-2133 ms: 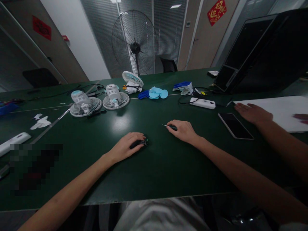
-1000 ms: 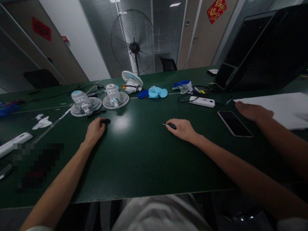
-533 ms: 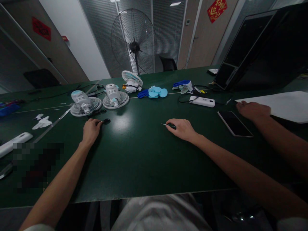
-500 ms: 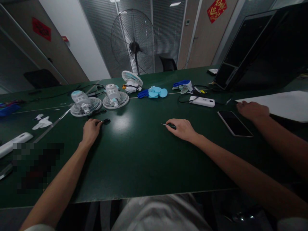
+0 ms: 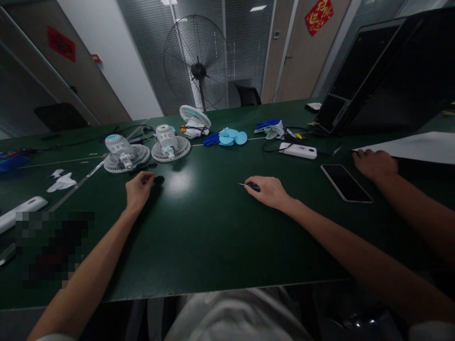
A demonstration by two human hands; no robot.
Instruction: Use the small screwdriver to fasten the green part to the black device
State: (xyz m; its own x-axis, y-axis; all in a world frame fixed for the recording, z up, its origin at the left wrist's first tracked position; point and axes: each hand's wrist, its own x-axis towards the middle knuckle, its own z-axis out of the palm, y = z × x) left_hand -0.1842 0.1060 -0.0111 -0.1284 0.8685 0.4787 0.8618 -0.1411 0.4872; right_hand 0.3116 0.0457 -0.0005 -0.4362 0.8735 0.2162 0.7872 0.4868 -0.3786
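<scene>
My left hand (image 5: 138,190) rests on the dark green table with its fingers pinched at a small black piece (image 5: 159,180), whose kind I cannot make out. The piece juts out to the right of the fingertips. My right hand (image 5: 268,191) is closed around a small screwdriver (image 5: 253,186); its dark handle is partly covered by the fingers and its thin metal shaft points left. Just beyond my left hand lie a white fan (image 5: 124,154) and another white fan (image 5: 169,144), both face down.
A third fan (image 5: 195,122), light blue fan blades (image 5: 232,137) and gloves (image 5: 270,128) lie farther back. To the right are a white power bank-like device (image 5: 297,150), a phone (image 5: 346,183), and another person's hand (image 5: 376,164) on white paper (image 5: 426,146). A black computer case-like box (image 5: 387,76) stands behind.
My left hand has moved from the middle to the left with the black piece, loosened on it near the table, and now pinches it again. The other person's paper has shifted. My right hand stays put.
</scene>
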